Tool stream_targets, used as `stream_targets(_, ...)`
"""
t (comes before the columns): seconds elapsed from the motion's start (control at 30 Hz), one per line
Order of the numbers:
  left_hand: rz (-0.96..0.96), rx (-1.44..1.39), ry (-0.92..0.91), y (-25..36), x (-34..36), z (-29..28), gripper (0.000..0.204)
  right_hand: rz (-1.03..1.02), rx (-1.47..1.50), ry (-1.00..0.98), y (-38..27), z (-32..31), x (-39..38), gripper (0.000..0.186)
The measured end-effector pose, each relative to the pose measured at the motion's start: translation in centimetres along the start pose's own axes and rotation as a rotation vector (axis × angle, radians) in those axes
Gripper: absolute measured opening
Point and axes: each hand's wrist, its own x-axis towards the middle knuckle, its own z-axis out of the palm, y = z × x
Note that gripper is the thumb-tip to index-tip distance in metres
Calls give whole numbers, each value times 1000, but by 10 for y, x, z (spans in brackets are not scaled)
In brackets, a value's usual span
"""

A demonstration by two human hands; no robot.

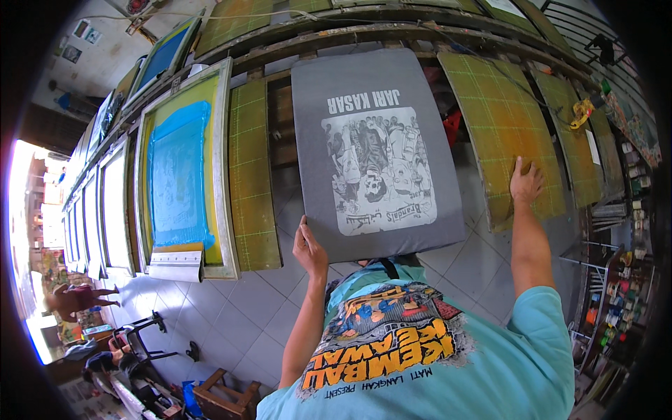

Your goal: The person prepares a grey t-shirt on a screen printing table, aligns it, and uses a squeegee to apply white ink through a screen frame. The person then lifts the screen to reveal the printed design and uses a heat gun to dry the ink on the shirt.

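A grey T-shirt (315,140) is stretched over a flat board in front of me, with a pale printed picture and lettering on it. My left hand (310,253) is beside the shirt's near left corner, fingertips at its edge; the fingers look extended, and no object shows in them. To the right lies a yellow-brown board (490,119) marked with greenish grid lines. My right hand (526,183) rests on that board's near part, palm down with fingers apart, holding nothing.
A printing screen frame (229,140) with blue mesh leans over the boards at left, a metal-edged squeegee (175,264) at its near end. Another yellow-brown board (252,175) lies beside it. Shelves of small containers (619,301) stand at right. A person (70,301) is far left.
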Motion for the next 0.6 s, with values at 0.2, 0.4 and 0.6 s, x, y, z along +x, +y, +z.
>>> stream_targets(0.2, 12, 17, 0, 0, -1, 0, 43, 7, -34, -2, 1, 3, 0, 87)
stream_targets(0.4, 5, 14, -8, 1, 0, 1, 42, 16, -34, -4, 2, 4, 2, 87)
stream_targets(0.6, 39, 16, -2, 0, 1, 1, 43, 8, -11, 1, 1, 4, 3, 88)
